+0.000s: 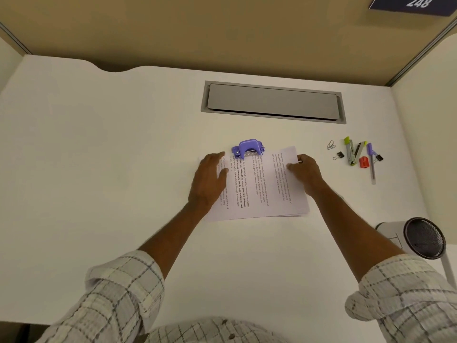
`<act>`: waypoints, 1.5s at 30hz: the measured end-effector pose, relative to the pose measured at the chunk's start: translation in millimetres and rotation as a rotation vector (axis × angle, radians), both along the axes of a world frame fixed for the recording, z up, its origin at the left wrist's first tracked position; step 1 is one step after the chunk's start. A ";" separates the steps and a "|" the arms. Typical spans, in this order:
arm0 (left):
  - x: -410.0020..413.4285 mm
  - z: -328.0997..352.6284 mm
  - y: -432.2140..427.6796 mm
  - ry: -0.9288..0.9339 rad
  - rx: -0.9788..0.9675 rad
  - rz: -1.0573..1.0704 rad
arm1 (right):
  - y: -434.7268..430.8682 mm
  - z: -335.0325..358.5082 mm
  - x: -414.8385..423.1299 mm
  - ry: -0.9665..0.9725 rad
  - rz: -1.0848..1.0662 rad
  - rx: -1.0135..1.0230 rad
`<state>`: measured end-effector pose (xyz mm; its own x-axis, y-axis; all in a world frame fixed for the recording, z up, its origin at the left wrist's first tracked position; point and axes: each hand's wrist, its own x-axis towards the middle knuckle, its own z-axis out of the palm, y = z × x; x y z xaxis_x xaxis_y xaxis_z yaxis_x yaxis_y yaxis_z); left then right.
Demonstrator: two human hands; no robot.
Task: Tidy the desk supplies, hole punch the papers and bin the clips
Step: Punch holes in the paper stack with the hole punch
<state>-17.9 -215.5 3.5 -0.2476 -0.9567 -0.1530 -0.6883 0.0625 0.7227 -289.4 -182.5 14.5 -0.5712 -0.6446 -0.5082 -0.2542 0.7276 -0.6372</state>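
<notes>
Stack of printed papers [259, 186] lies flat on the white bench [99, 157], slightly fanned at its near right corner. Its far edge sits under the mouth of the purple hole punch [248, 148], which stands just beyond the stack, touching it.

Left hand [210, 179] rests palm down on the left part of the stack, fingers spread and flat; it presses rather than grips. Right hand [305, 173] is at the stack's right edge, fingers curled loosely, thumb on top of the sheets. It appears to pinch or steady that edge; how many sheets are between thumb and fingers I cannot tell.

Progress, judged from the layout: sheets look aligned and fed into the punch. No hand is on the punch lever. Whether holes exist already is hidden under the punch body.

Loose supplies lie in a cluster well to the right of the punch: a wire paper clip [331, 145], a black binder clip [338, 155], a green and grey stapler [353, 152], a small red item [363, 162] (sharpener, perhaps), a purple pen [371, 162] and a second binder clip [378, 158] just beside the pen. None is sorted.

A black mesh cup [424, 241] lies on its side to the right of and nearer than the punch, at the bench edge. Probably the bin for clips; no clips visible in it.

Left to do, by my estimate: pressing the punch, binning clips, tidying the rest.
</notes>
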 end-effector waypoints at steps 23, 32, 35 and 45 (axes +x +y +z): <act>-25.2 -63.5 54.7 -0.514 -0.132 -0.326 | -43.3 -0.5 65.5 0.690 1.090 -0.306; -24.8 -64.8 54.9 -0.498 -0.130 -0.316 | -63.7 -1.1 65.8 0.680 1.039 -0.312; -24.7 -64.7 54.7 -0.484 -0.123 -0.316 | -65.5 -0.8 64.6 0.669 0.943 -0.344; -24.5 -64.9 54.0 -0.491 -0.101 -0.325 | -69.6 1.1 58.3 0.569 0.915 -0.268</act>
<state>-42.5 -161.5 -61.4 -0.4534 -0.8595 -0.2359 -0.8745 0.3779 0.3040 -231.1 -252.0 15.5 0.0705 -0.9920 -0.1043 -0.9303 -0.0276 -0.3658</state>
